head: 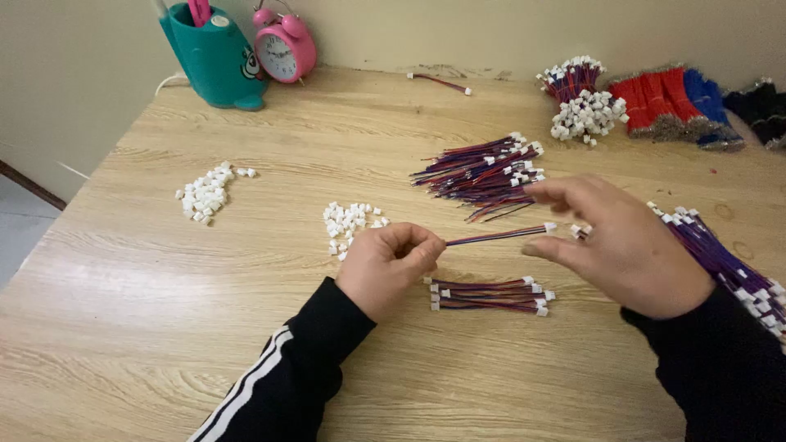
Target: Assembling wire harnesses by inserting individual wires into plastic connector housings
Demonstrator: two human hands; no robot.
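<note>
Red-blue wire (498, 236) pinched by your left hand (391, 266); right hand (624, 245) spread at its plug. Small finished bundle (489, 295) centre-frame, big piles (483, 170) left.

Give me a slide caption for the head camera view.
Left hand pinches a red-and-blue wire lead while the right hand hovers at its white connector end, above finished leads on a wooden table.

The wire's (497, 236) near end is hidden inside the left hand's (391, 266) pinch. Beyond the right hand (626, 250), the wire bundle (729, 266) runs off the picture's edge.
</note>
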